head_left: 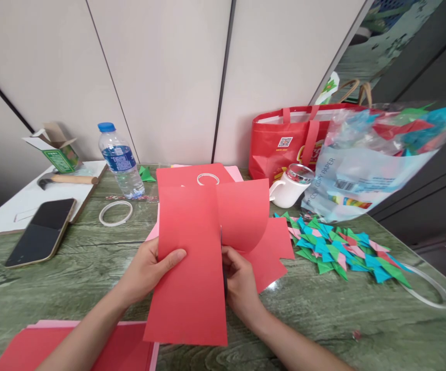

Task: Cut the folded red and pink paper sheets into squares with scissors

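A sheet of red paper is held up over the table, split by a cut that runs from its near edge to near the far end. My left hand grips its left side, thumb on top and fingers underneath. My right hand is closed round the dark handles of scissors, whose blades sit at the cut and are mostly hidden by the paper. To the right of the cut, the paper curls upward. Beneath it lie more red pieces and pink sheets.
A stack of red and pink paper lies front left. Left are a phone, hammer, tape ring and water bottle. Right are a white mug, red bag, plastic bag and folded paper pieces.
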### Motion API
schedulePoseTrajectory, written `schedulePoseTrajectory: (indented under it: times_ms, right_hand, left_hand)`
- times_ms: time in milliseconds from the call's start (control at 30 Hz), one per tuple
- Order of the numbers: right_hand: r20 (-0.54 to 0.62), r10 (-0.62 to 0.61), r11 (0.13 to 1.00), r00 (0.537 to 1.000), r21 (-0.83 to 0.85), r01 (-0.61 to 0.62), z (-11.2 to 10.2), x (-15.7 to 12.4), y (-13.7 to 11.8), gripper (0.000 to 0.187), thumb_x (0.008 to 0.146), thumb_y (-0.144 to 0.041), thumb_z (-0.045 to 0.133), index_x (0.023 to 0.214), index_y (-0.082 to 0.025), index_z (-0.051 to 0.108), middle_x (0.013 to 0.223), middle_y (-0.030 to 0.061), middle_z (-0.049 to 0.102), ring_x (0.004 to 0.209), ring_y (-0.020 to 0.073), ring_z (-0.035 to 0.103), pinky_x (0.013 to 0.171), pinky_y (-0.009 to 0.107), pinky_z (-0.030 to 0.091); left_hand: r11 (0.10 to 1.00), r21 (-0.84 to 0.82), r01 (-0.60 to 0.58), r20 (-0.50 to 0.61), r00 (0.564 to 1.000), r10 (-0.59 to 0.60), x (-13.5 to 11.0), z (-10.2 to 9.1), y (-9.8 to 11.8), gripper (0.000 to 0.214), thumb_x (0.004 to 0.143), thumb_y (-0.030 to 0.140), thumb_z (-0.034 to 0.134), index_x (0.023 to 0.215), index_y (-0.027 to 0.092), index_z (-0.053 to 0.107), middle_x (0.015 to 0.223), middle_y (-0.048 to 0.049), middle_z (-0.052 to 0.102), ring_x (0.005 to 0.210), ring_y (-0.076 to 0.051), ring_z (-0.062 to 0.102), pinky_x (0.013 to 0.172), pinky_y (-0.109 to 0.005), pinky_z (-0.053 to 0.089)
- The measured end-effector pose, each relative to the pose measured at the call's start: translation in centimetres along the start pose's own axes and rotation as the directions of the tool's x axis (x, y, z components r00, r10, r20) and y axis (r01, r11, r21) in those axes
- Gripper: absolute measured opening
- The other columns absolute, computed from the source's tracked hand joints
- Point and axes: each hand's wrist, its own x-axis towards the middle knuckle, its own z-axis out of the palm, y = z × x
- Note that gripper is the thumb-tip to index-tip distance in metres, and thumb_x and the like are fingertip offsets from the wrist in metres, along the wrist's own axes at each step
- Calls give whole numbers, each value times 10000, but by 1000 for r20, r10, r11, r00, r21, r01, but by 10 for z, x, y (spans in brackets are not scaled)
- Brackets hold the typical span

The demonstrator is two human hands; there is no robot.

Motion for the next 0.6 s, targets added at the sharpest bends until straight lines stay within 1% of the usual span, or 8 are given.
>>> schedulePoseTrajectory:
  times_ms: [133, 333, 600]
  right_hand:
    - [1, -2, 1000, 1000, 3, 2, 1, -1, -3, 218, 629, -209, 724, 815, -200, 609, 813, 28, 697, 736, 184, 647, 668, 287, 519]
    - [-15, 1, 1000, 1000, -8, -1, 1, 0, -4, 224, 614, -245, 736, 798, -196, 619, 794, 25, 702, 711, 184, 648, 659, 293, 523]
    - [-16, 9, 1000, 1000, 11, -9, 2, 0, -8, 184, 615, -229, 732, 765, -192, 632, 734, 7, 700, 646, 172, 640, 609, 280, 516]
  left_hand:
    - [1000, 20, -7, -7, 1000, 7, 0, 0, 2, 259, 710, 401, 608, 811, 163, 629, 887, -77, 684, 643, -191, 622, 540, -279, 516]
    - [1000, 16, -1, -11, 1000, 1, -1, 0, 3, 276, 705, 415, 610, 810, 160, 624, 844, -74, 685, 642, -198, 626, 531, -283, 520]
    - [1000, -1, -8, -4, 1000, 8, -2, 0, 3, 260, 701, 403, 615, 813, 170, 633, 879, -72, 692, 658, -205, 632, 547, -291, 522]
